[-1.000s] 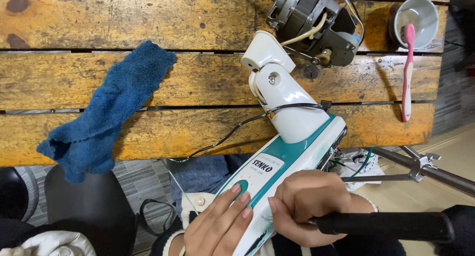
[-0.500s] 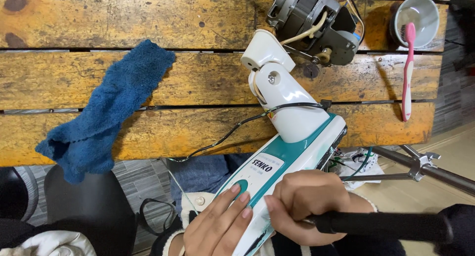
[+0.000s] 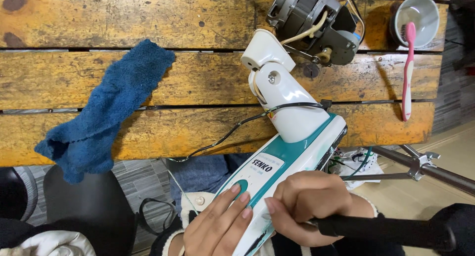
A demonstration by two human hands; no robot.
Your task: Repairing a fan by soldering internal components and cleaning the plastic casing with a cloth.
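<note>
The wooden plank surface (image 3: 148, 13) fills the upper view; its near edge runs just behind the fan base (image 3: 292, 152), which overhangs that edge toward the person. The fan base, white and teal, is the landmark. Left of it, well apart, a blue cloth (image 3: 104, 112) droops over the same edge, with bare planks between. Behind the base, touching its white neck, sits the grey motor (image 3: 311, 18). Right of the motor stand a cup (image 3: 418, 16) and a pink toothbrush (image 3: 406, 73). A black cable (image 3: 232, 132) trails left from the neck. Left hand (image 3: 217, 226) lies flat on the base, fingers (image 3: 232, 194) extended, gripping nothing. Right hand (image 3: 311, 206) is curled tight around a black tool handle (image 3: 386, 231) beside the base.
</note>
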